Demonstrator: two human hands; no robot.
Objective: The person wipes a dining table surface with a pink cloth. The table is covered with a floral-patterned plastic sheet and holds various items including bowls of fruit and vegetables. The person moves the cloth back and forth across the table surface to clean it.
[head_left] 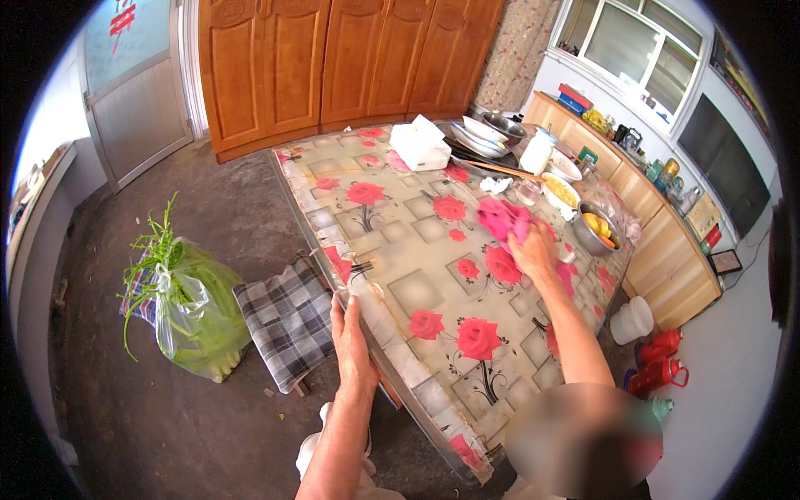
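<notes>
My right hand point(535, 253) grips a bunched pink cloth point(503, 217) and presses it onto the table, which has a rose-patterned plastic tablecloth point(400, 250). Part of the cloth pokes out past the wrist. Against the near left edge of the table rests my left hand point(351, 340), its fingers straight and no object seen in it. A metal bowl of yellow and orange fruit point(597, 230) stands to the right of the cloth. Beyond it are a dish of yellow food point(560, 190), a small glass bowl point(527, 191) and crumpled tissue point(495, 185).
A white tissue box point(420, 147), stacked dishes point(480, 136) and a lidded white jar point(537, 152) crowd the far end. On the floor at left are a checked cushioned stool point(287, 319) and a plastic bag of green vegetables point(200, 312). A white bucket point(632, 320) and red bottles point(656, 374) stand at right.
</notes>
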